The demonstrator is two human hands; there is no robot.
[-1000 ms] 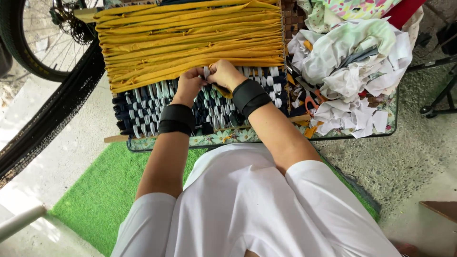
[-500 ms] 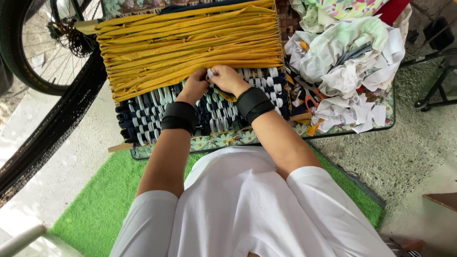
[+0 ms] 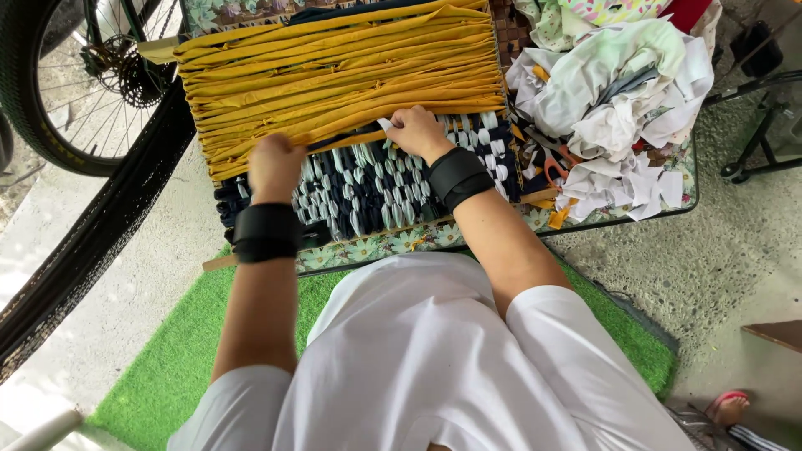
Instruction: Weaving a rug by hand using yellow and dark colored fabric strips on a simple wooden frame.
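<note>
On a low table with a floral cover (image 3: 393,244), a weaving frame is laid flat, strung across its upper part with long yellow fabric strips (image 3: 334,63) and filled along its lower part with a woven patch of navy and white strips (image 3: 376,188). At the boundary between the two, the right hand (image 3: 415,131) is seen closed around the end of a white strip (image 3: 385,124), which is pinched between thumb and fingers just where the lowest yellow strips meet the weave. The left hand (image 3: 274,165) is set well apart from it, toward the frame's left side, with its fingers curled down onto the lowest yellow strips; whether a strip is actually gripped there cannot be told, since the fingertips are hidden by the back of the hand. A black wrist band is worn on each forearm, the left one (image 3: 266,233) and the right one (image 3: 456,176). Just to the right of the frame, a heap of white, green and patterned fabric scraps (image 3: 618,108) is piled on the table, and orange-handled scissors (image 3: 558,169) are partly buried at its edge. A bicycle wheel (image 3: 79,92) is stood near the table's left corner, and a green artificial turf mat (image 3: 180,359) is spread under the table. A white garment (image 3: 418,367) is worn by the person.
</note>
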